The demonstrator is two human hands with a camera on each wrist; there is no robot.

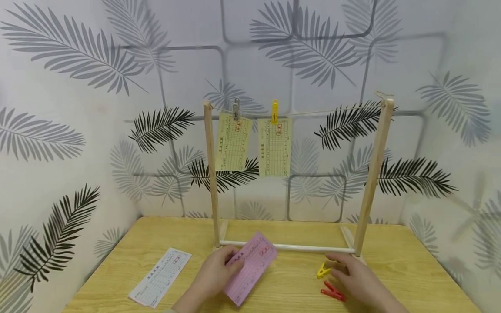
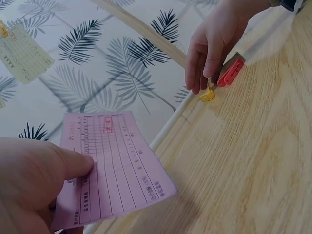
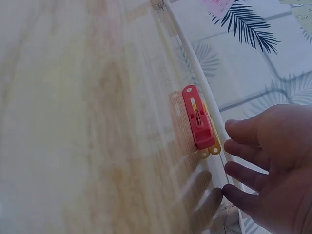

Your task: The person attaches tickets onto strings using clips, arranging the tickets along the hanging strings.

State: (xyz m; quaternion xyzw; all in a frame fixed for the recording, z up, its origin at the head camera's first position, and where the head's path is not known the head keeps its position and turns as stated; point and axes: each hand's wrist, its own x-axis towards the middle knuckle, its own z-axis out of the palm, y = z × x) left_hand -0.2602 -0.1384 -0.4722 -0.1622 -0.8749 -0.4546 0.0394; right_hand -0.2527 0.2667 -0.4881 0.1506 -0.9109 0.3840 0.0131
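The pink slip [image 1: 252,271] is above the near middle of the table [image 1: 297,287], pinched by the left hand [image 1: 217,271], thumb on its printed face. Its long axis runs slantwise from near left to far right, with the red stamp towards the far-right end.

To the right, the right hand [image 1: 358,278] reaches beside a loose yellow clip [image 1: 323,270], its fingers loosely bent and grasping nothing; a red clip [image 1: 332,291] lies on the near side of the yellow one. Left of the left hand, white slips [image 1: 161,278] lie on the table, their long axis likewise slanting from near left to far right.

Beyond the hands stands a wooden frame [image 1: 377,174] with a white bar [image 1: 289,248] low across it. From its string [image 1: 328,111] hang two pale yellow slips, long sides upright: the left slip [image 1: 231,143] under a grey clip [image 1: 236,109], the right slip [image 1: 275,150] under a hung yellow clip [image 1: 275,111].

The left wrist view shows the pink slip's ruled columns up close. Only the right wrist view shows the slot and end hole of the red clip, which there partly covers the loose yellow one, with a visible gap to the fingertips.
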